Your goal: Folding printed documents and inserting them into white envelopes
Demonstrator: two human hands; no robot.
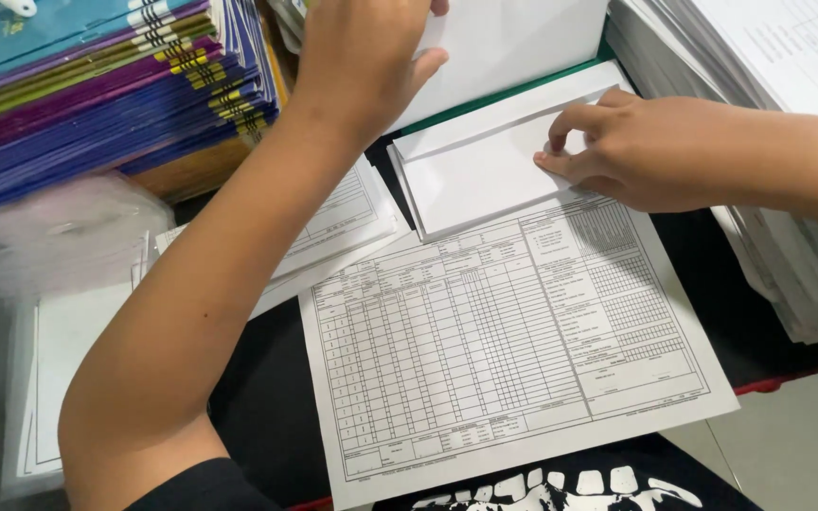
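Note:
My left hand (364, 59) reaches far up the desk and lies on a white sheet (523, 38) at the top, fingers curled on its left edge. My right hand (631, 151) presses its fingertips on a folded white paper (475, 175), which lies on a small stack of similar folded papers. Just below that stack lies a printed form with tables and grids (504, 350), flat on the dark desk.
A tall stack of coloured booklets (97, 85) stands at the upper left. Thick piles of white printed sheets (769, 66) fill the right side. More forms (343, 222) and plastic-wrapped paper (59, 360) lie at the left.

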